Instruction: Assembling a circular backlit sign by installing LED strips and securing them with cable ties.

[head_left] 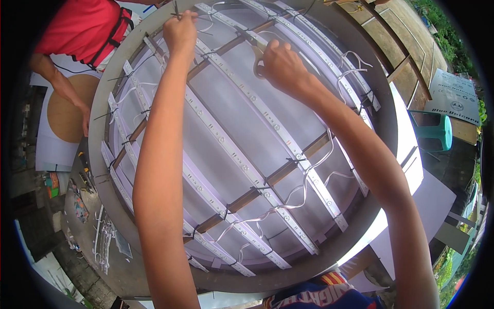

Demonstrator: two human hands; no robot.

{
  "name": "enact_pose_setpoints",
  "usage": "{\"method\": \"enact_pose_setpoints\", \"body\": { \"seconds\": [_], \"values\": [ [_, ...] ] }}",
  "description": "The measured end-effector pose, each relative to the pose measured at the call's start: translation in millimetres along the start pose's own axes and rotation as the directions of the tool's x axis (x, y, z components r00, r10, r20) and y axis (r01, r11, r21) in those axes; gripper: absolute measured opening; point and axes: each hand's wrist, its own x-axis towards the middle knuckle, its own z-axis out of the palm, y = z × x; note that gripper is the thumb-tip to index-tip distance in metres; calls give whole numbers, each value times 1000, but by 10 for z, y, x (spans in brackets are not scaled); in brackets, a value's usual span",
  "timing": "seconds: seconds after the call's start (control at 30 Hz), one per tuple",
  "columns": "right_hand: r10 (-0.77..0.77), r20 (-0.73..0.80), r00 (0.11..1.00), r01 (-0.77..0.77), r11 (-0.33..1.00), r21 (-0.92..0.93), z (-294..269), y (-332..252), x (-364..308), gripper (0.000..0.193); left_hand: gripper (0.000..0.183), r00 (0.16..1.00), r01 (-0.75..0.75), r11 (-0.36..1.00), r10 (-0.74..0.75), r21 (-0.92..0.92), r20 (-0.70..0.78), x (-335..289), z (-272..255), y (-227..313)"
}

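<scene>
White LED strips [245,167] tied; black tie [176,9] untrimmed, left hand [180,33] pinching it, far edge of grey ring [98,144]; right hand [282,67] grasping tan-handled scissors [256,51].

The light strips [232,153] look smoothly metallic — the rim [226,280] matt.

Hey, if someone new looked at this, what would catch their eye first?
Probably the big round grey frame filling the middle, with white lens-dotted strips running slantwise across it. Next, the right hand holding scissors over the frame's far half, and the left hand near its far rim. Then another person's bright red top at the upper left.
</scene>
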Motion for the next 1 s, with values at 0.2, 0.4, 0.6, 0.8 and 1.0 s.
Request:
{"method": "enact_pose_setpoints", "body": {
  "seconds": [0.2, 0.4, 0.6, 0.8, 1.0],
  "values": [
    [-36, -10, 999, 37, 994, 100, -327, 507, -321, 50, 22, 960, 262, 953, -241, -153, 144, 52, 111, 132],
    [-29, -51, 998, 28, 1000, -10, -433, 876, -87, 59, 20, 903, 348, 923, -282, -166, 323, -55, 496, 296],
    [-31, -9, 999, 31, 999, 16, -416, 905, 99, 59, 15, 931, 268, 954, -220, -134, 290, -118, 755, 315],
    [79, -292, 953, -84, 996, -6, -438, 982, 199, 76, 25, 956, 108, 993, -118, 51, 267, -126, 930, 447],
    [3, -81, 997, -17, 985, -171, -374, 846, 246, 79, 38, 988, 64, 950, -103, 306, 114, 137, 1049, 265]
  ]
}}
